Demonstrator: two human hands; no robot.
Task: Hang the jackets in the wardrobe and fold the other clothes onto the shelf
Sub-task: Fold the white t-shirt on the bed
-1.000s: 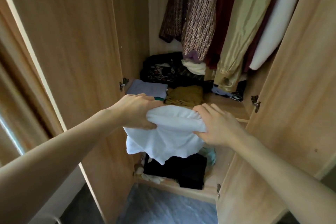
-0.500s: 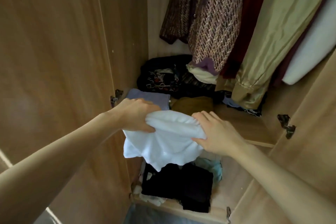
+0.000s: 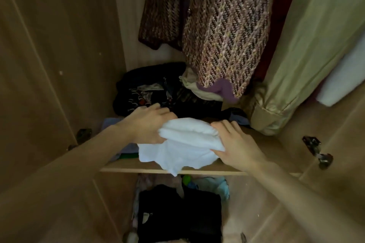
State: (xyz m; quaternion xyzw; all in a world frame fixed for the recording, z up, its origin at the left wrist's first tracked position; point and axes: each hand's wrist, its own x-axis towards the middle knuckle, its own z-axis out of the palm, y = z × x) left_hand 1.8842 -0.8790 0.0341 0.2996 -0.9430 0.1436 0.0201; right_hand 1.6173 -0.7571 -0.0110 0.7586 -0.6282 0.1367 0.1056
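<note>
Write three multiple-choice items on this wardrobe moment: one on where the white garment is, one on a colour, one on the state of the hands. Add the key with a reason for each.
1. Where is the white garment?
A. On the hanging rail
B. Over the front of the shelf, one corner drooping past its edge
C. On the wardrobe's bottom level

2. What colour is the large folded garment on the level below the shelf?
A. Black
B. Red
C. Yellow

3. What are the hands doing?
A. Both hang idle
B. Only the right hand touches the cloth
C. The left hand and the right hand each grip a side of the white garment

Key: 1 B, the cloth lies across the shelf's front edge. 2 A, the pile below is plainly black. 3 C, the fingers of both hands curl round the white fabric.
</note>
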